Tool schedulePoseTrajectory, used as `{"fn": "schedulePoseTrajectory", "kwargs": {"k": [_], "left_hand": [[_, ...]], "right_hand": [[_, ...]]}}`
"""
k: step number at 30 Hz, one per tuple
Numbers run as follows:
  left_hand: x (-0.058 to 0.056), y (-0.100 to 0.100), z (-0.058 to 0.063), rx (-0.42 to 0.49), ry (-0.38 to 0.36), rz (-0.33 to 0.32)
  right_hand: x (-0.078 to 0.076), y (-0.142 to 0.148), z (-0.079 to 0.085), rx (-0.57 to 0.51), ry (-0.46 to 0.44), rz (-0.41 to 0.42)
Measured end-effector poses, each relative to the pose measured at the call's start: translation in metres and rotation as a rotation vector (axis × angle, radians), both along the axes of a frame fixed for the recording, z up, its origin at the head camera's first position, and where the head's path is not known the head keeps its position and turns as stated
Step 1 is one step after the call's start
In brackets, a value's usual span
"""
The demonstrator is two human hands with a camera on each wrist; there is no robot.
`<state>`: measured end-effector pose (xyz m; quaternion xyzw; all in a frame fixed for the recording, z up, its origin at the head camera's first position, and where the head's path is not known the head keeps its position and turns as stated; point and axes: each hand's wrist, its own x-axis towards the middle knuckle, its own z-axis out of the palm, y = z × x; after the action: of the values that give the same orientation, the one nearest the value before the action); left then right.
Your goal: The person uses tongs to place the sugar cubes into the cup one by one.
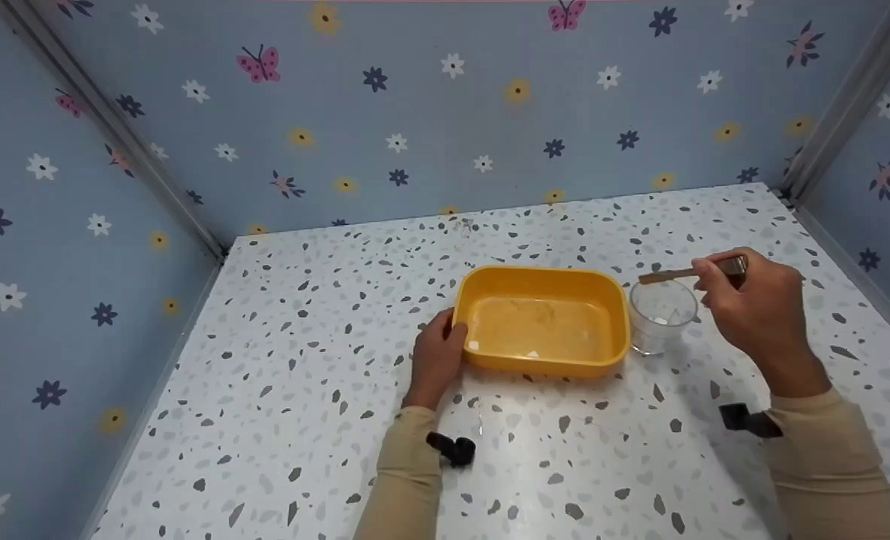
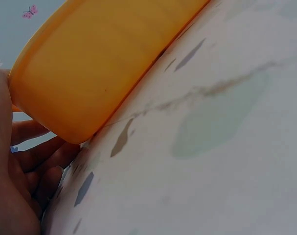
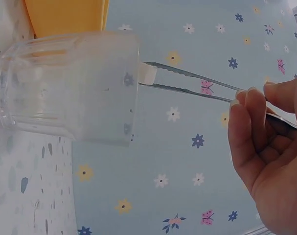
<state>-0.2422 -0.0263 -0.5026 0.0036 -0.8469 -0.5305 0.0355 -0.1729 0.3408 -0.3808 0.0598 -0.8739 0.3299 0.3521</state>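
A yellow rectangular plastic tub (image 1: 546, 367) stands on the table, with two small white pieces near its front inner edge. My left hand (image 1: 439, 351) grips its left end, thumb at the rim and fingers against the outer wall. To the right of the tub, a clear glass (image 1: 646, 339) stands upright with some white bits inside. My right hand (image 1: 760, 307) pinches a pair of metal tongs (image 1: 678, 274), their tips over the glass's mouth. In the right wrist view, the tongs' tips hold a small white block (image 3: 148, 74) right at the glass rim.
The speckled white table (image 1: 325, 360) is bordered by blue flowered panels (image 1: 445, 105) at the back and on both sides. Metal corner posts (image 1: 137, 150) join the panels. A black wrist mount (image 1: 452, 448) sits on each sleeve.
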Motion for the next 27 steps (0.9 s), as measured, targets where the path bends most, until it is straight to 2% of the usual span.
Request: {"fn": "schedulePoseTrajectory", "kwargs": {"k": [9,15,27], "left_hand": [[-0.0001,0.0005,0.0006,0.0,-0.014,-0.001],[0.0014,0.0009,0.0025,-0.005,0.006,-0.007],[0.0019,0.0006,-0.0005,-0.017,0.138,0.008]], "right_hand": [[0.0,0.0068,0.0007,0.034,-0.106,0.002],[-0.0018,0.0078,-0.0026,0.084,-0.165,0.003],[-0.0055,0.0072,-0.0073,0.098,-0.277,-0.023]]}}
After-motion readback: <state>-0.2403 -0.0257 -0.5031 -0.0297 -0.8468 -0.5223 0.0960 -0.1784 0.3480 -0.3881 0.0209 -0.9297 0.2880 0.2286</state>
